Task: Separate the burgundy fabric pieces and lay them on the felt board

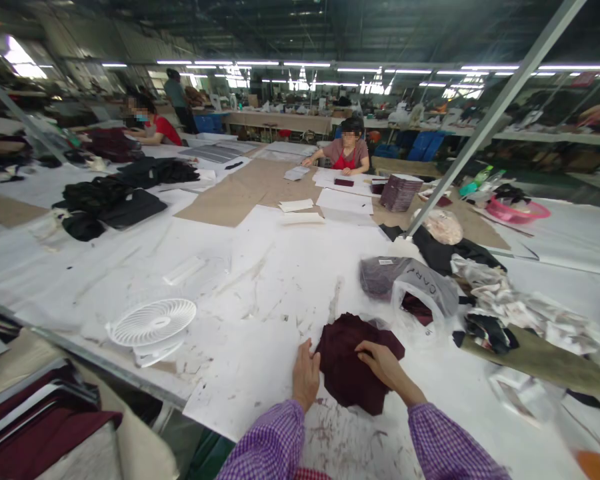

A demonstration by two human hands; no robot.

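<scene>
A crumpled pile of dark maroon fabric (357, 373) lies on the white-covered table (230, 320) in front of me. At its left edge, my left hand (307, 373) rests with fingers stretched and slightly apart, beside the cloth. My right hand (384, 363) is on top of the pile, thumb and fingers drawn toward each other at the cloth; whether a fold is pinched between them cannot be made out. Just behind the pile is a grey plastic bag (413, 283) with dark lettering and maroon cloth inside.
A white fan (155, 323) stands to the left. Dark garments (110, 200) lie farther back left. Fabric scraps (535, 320), a slanted metal pole (495, 113) and a pink basket (517, 211) are right. Across the table sits a person (347, 150) in a red apron.
</scene>
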